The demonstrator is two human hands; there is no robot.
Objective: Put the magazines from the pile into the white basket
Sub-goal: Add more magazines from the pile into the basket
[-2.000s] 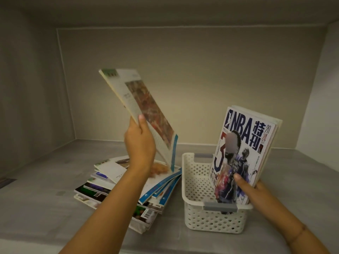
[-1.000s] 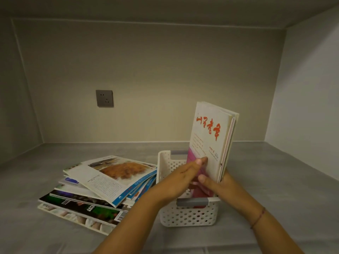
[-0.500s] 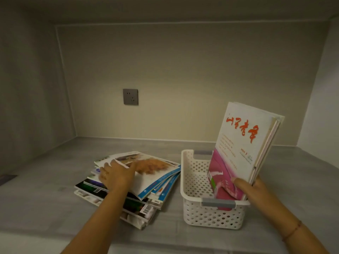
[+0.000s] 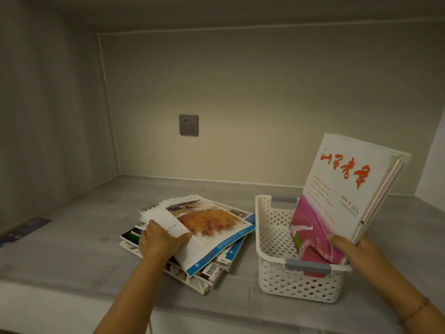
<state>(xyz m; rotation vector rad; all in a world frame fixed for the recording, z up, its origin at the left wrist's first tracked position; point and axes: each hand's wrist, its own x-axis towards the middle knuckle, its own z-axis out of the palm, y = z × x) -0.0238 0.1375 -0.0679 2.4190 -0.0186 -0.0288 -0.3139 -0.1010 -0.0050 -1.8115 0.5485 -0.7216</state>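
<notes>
A pile of magazines point(image 4: 216, 261) lies flat on the grey shelf, left of the white perforated basket point(image 4: 274, 278). My left hand point(image 4: 160, 241) grips the left edge of the top magazine point(image 4: 209, 225), the one with an orange picture, thumb on its cover, and that edge is slightly lifted. Several magazines stand upright in the basket, leaning right; the front one point(image 4: 342, 196) is white and pink with red lettering. My right hand point(image 4: 354, 249) holds these upright magazines at their lower right, thumb on the front cover.
The grey shelf point(image 4: 72, 249) sits in a recess with walls at the left, back and right. A grey wall socket point(image 4: 188, 124) is on the back wall. A dark flat item point(image 4: 24, 230) lies at the far left edge.
My left hand put a magazine into the basket, went back to the pile, and has now closed on the left edge of the top magazine. My right hand keeps holding the upright stack.
</notes>
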